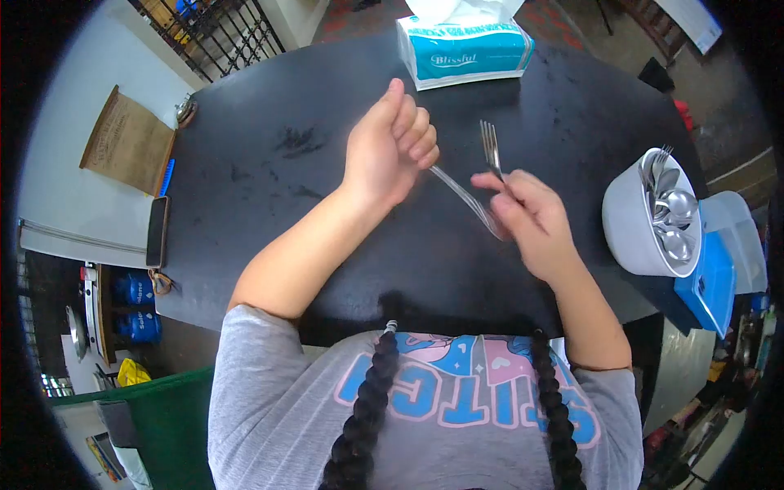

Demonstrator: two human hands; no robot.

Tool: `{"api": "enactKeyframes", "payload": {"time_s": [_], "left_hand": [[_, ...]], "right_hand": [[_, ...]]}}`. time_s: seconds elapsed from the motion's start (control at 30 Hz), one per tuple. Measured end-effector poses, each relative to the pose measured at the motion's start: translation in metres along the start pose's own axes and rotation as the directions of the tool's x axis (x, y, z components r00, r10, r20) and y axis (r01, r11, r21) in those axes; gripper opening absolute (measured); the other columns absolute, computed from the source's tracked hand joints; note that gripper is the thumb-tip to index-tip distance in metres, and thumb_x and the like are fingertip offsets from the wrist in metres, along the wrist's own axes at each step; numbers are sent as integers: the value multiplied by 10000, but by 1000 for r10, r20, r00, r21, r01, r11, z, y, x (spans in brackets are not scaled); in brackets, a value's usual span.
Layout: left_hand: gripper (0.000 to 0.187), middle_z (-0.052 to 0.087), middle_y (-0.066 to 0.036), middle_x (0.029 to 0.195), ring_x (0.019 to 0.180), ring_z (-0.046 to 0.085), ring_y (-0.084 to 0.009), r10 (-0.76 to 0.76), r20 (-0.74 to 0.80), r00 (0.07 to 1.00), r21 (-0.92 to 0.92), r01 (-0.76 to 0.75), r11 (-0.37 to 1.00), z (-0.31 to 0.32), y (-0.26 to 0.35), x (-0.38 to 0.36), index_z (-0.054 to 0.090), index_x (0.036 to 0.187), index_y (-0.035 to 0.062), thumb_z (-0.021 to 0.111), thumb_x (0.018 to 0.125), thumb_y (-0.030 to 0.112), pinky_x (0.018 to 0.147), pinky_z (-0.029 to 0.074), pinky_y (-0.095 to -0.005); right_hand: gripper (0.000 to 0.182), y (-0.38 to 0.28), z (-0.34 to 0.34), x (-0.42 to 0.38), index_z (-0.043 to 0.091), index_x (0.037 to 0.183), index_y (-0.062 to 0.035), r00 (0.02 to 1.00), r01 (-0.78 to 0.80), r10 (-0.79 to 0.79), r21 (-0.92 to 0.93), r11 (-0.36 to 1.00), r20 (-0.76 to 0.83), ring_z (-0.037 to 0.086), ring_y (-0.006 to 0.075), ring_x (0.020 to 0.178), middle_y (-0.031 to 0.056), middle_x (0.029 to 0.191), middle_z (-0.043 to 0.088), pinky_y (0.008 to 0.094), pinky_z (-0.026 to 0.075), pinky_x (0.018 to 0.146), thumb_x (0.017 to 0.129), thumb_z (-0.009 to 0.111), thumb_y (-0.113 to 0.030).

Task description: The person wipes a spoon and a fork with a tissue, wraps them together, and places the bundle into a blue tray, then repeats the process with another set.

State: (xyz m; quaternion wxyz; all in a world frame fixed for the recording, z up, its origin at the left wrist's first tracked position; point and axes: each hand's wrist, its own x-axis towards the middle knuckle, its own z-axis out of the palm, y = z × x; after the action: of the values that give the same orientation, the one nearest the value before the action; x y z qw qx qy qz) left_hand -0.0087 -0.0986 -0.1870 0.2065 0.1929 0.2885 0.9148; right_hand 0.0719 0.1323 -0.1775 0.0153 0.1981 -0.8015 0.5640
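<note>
My left hand (394, 147) is raised over the middle of the dark table, fingers curled into a fist with the thumb up. Out of the fist slants a slim silver piece of cutlery (465, 198), its free end reaching down toward my right hand; I cannot tell whether it is a fork or a spoon. My right hand (535, 216) pinches a metal fork (490, 145) by its handle, tines pointing away from me. The lower part of that handle is hidden by the fingers.
A white tub (633, 216) of spoons and forks stands at the table's right edge, beside a blue tray (709, 286) and a clear plastic container (739, 241). At the far edge is a tissue pack (469, 59). A phone (157, 233) lies at the left edge, near a brown paper (126, 145).
</note>
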Motion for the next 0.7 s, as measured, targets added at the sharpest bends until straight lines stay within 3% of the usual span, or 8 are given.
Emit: {"api": "enactKeyframes", "payload": {"time_s": [0.03,0.07,0.13,0.23,0.33,0.57,0.63,0.7], "left_hand": [[515,415,-23,616,616,466,-191,44,-71,997,69,-39,997,3,0,1,420,663,126,372,1079,426,618,442,-336],[515,415,-23,616,616,466,-191,48,-70,996,70,-43,997,5,-1,2,420,663,126,372,1079,426,618,442,-336],[511,576,-95,743,757,606,-256,187,-264,946,247,-121,961,10,-7,4,504,727,93,337,1086,416,746,527,-376],[526,665,-188,950,981,665,-333,203,-300,932,286,-115,951,21,-16,5,580,840,39,303,1090,410,916,543,-442],[568,674,-218,1036,1081,654,-369,215,-241,946,320,-132,938,26,-26,0,602,908,4,265,1090,424,1010,508,-485],[620,672,-211,965,1025,659,-378,258,-197,946,355,-177,918,41,-44,-11,605,878,4,214,1091,436,971,501,-472],[609,610,-154,742,843,647,-348,334,-119,935,412,-260,873,45,-49,-10,548,739,46,222,1094,418,836,516,-441],[592,531,-114,654,725,589,-308,352,-71,933,417,-292,861,35,-51,-12,486,680,72,233,1095,411,755,507,-421]], "right_hand": [[283,0,-4,1,678,1176,35,996,81,-83,-32,996,-38,537,179,724,96,794,522,302,424,641,904,641,-37],[283,-1,-4,2,678,1176,35,996,84,-86,-34,996,-36,537,179,724,96,794,522,302,424,641,904,641,-37],[258,-6,-3,2,681,1174,18,948,230,-294,-370,900,-126,547,207,719,105,798,527,318,439,645,929,612,-24],[276,-6,6,1,685,1167,-5,934,239,-340,-520,820,-107,560,262,735,112,835,538,364,468,662,895,649,-27],[296,-4,14,1,692,1130,-27,917,232,-386,-652,722,-101,566,294,773,108,845,535,400,479,684,834,693,-32],[259,4,24,4,690,1065,-23,875,292,-468,-639,711,-121,548,300,810,116,842,522,411,474,705,807,694,-23],[234,2,23,3,686,1036,-18,869,300,-477,-626,720,-132,544,308,801,121,840,525,417,471,702,803,694,-22],[142,1,18,3,670,954,-12,877,354,-478,-610,709,-46,541,321,797,134,834,528,425,465,696,814,686,-31]]}}
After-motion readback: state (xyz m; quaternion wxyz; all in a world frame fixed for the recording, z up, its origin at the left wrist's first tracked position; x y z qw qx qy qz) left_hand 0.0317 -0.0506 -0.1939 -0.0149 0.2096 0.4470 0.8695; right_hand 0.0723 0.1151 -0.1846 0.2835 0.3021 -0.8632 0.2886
